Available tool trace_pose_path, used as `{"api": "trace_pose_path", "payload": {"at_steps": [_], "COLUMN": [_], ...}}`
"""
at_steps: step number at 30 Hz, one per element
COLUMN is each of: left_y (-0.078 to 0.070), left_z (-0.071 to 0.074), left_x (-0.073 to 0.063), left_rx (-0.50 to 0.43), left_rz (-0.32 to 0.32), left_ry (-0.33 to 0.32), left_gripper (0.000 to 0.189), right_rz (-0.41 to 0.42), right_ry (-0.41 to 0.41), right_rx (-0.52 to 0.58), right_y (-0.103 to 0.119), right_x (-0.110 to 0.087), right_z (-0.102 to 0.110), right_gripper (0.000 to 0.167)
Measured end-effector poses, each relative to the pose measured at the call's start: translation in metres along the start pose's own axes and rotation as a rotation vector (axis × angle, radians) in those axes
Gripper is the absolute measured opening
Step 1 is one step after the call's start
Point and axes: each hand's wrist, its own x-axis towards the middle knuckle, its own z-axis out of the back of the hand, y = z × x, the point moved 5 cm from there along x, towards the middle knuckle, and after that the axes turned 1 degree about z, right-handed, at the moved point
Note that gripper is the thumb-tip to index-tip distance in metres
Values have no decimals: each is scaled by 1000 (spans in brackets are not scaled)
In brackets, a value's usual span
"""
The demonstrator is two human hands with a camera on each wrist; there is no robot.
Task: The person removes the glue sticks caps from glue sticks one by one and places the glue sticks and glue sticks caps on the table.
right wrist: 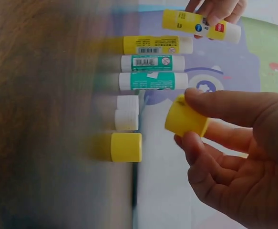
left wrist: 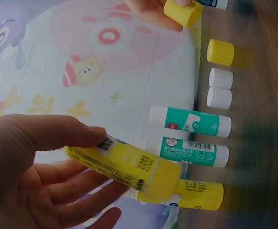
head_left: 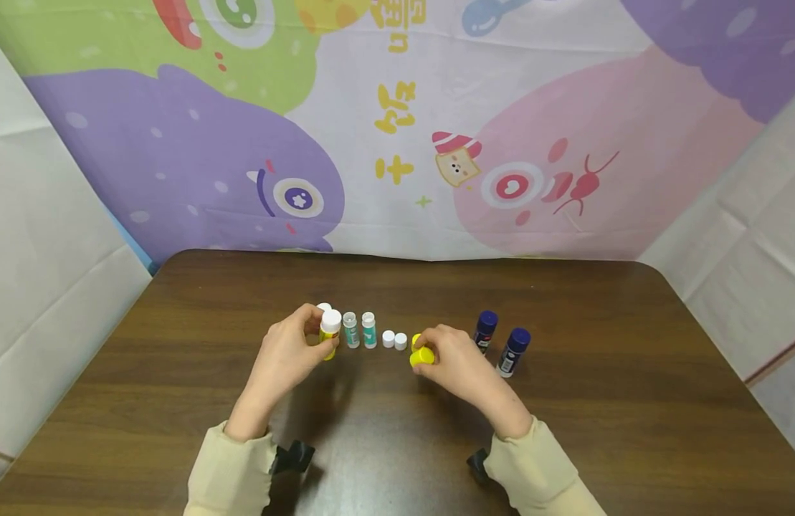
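Observation:
My left hand [head_left: 307,337] grips an uncapped yellow glue stick [head_left: 330,331], which the left wrist view shows tilted between thumb and fingers [left wrist: 124,166]. My right hand [head_left: 439,352] pinches a yellow cap [head_left: 422,356] between thumb and fingers [right wrist: 186,118], a little to the right of the stick and apart from it. A second yellow cap [head_left: 415,340] stands on the table beside the right hand. Another yellow glue stick [left wrist: 200,194] stands behind my left hand.
Two green glue sticks [head_left: 350,330] [head_left: 368,330] and two white caps [head_left: 388,338] [head_left: 401,341] stand in a row between my hands. Two blue-capped sticks [head_left: 484,330] [head_left: 513,351] stand right of my right hand. The wooden table [head_left: 565,430] meets a cartoon backdrop.

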Motion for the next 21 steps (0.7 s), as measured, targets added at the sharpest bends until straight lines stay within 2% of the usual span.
{"api": "trace_pose_path", "payload": {"at_steps": [9, 17, 21], "left_y": [13, 19, 20], "left_z": [1, -2, -2], "left_x": [1, 2, 1], "left_rx": [115, 139, 144], "left_rz": [103, 133, 151], "left_ry": [-8, -3, 18], "left_gripper": [26, 24, 24], "right_rz": [-36, -45, -51], "right_ry": [42, 38, 24], "right_rx": [-26, -31, -71], "right_y": [-7, -9, -11], "right_x": [1, 3, 3], "right_z": [-10, -15, -17], "right_gripper": [25, 26, 24]}}
